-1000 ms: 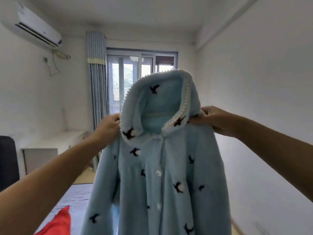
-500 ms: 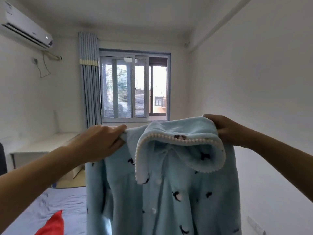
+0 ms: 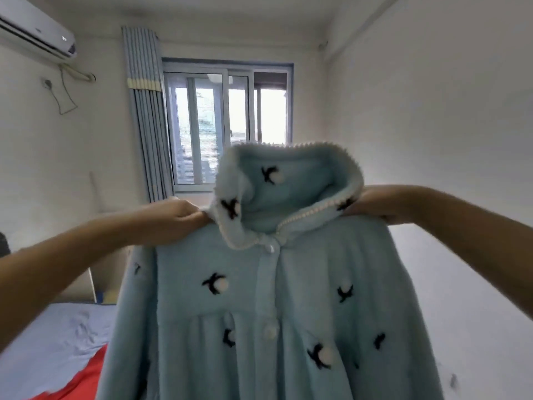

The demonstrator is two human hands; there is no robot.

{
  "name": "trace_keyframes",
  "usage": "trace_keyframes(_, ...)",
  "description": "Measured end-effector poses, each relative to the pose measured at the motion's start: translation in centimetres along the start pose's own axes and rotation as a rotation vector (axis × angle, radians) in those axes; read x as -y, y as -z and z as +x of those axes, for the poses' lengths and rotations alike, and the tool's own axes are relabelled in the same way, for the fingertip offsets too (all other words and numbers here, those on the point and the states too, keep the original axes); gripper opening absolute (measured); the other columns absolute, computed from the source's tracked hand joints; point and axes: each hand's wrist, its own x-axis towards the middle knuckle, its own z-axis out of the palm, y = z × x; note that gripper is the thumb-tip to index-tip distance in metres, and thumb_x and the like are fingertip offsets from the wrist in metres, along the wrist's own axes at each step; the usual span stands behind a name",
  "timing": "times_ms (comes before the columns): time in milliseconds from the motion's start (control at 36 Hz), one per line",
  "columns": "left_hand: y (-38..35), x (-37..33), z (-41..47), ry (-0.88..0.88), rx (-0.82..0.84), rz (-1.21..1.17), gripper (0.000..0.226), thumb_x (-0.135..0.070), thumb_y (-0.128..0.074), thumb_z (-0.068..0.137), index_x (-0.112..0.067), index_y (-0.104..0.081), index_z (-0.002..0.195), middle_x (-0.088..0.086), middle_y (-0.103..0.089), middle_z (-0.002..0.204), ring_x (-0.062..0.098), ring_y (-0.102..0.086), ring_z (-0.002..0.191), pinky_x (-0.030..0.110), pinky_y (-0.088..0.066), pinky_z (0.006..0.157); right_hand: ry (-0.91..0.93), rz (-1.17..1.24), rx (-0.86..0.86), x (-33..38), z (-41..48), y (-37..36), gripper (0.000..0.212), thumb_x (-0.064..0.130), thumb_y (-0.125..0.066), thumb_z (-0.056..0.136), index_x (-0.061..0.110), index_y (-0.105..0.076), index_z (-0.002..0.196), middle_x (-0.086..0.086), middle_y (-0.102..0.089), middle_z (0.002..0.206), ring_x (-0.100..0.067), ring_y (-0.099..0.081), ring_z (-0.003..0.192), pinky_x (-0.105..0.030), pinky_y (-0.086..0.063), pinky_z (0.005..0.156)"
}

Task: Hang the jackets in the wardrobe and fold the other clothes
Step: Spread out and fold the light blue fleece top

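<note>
A light blue fleece hooded robe [image 3: 268, 298] with black-and-white penguin marks and white buttons hangs in the air in front of me, front side facing me. My left hand [image 3: 170, 219] grips its left shoulder beside the hood. At the other shoulder my right hand [image 3: 375, 204] grips the fabric too. The hood [image 3: 288, 183] stands upright between the hands, edged with white trim. The robe's lower part runs out of the bottom of the view.
A bed with a pale blue sheet [image 3: 54, 342] lies low at the left, with a red garment [image 3: 83, 379] on it. A window [image 3: 227, 128] and striped curtain [image 3: 147, 116] are at the far wall. A white desk [image 3: 83, 284] stands at the left.
The hood, flopped forward half a second ago, now stands upright again. Both hands keep their grip on the shoulders and have lifted the robe slightly.
</note>
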Motion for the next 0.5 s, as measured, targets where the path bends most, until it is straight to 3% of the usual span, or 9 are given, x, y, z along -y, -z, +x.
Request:
trace_keyframes(56, -3.0, -0.7, 2.2, 0.020, 0.054, 0.098, 0.056, -0.066, -0.027, 0.091, -0.029, -0.067, 0.081, -0.009, -0.069, 0.079, 0.008, -0.062, 0.074, 0.024, -0.045, 0.065, -0.075, -0.148, -0.141, -1.5, 3.8, -1.3, 0.043, 0.013, -0.067, 0.087, -0.002, -0.057, 0.126, -0.018, -0.059, 0.129, -0.031, -0.056, 0.119, -0.043, -0.045, 0.103)
trace_keyframes(139, -8.5, -1.6, 5.8, 0.229, -0.075, 0.302, 0.020, -0.021, -0.040, 0.097, -0.013, -0.054, 0.109, 0.013, -0.061, 0.113, 0.032, -0.059, 0.101, 0.037, -0.043, 0.079, -0.166, -0.507, -0.485, -5.6, 11.2, -3.6, 0.037, 0.022, -0.053, 0.097, 0.008, -0.051, 0.131, -0.014, -0.054, 0.134, -0.031, -0.051, 0.119, -0.038, -0.042, 0.099)
trace_keyframes(222, -15.0, -1.8, 6.7, 0.408, -0.056, 0.192, 0.031, -0.017, -0.047, 0.092, -0.015, -0.042, 0.122, 0.011, -0.049, 0.124, 0.031, -0.049, 0.114, 0.041, -0.039, 0.089, -0.211, -0.592, -0.640, -9.9, 15.6, -6.8, 0.042, 0.026, -0.041, 0.098, 0.018, -0.040, 0.139, -0.013, -0.048, 0.136, -0.032, -0.049, 0.122, -0.042, -0.043, 0.099)
trace_keyframes(306, -23.4, -1.0, 3.6, 0.444, 0.149, 0.162, 0.042, -0.028, -0.048, 0.092, -0.019, -0.037, 0.131, 0.008, -0.043, 0.131, 0.028, -0.044, 0.121, 0.040, -0.038, 0.093, -0.353, -0.540, -0.505, -16.7, 17.0, -11.9, 0.051, 0.030, -0.047, 0.094, 0.020, -0.034, 0.142, -0.010, -0.044, 0.139, -0.031, -0.046, 0.125, -0.042, -0.042, 0.100)
trace_keyframes(500, -42.4, -0.1, -15.7, 0.512, 0.787, 0.093, 0.038, -0.027, -0.042, 0.093, -0.015, -0.041, 0.129, 0.007, -0.045, 0.135, 0.027, -0.046, 0.122, 0.040, -0.041, 0.095, -0.689, -0.549, 0.118, -35.9, 9.2, -28.9, 0.042, 0.021, -0.047, 0.095, 0.015, -0.042, 0.137, -0.010, -0.045, 0.139, -0.029, -0.051, 0.120, -0.044, -0.048, 0.096)
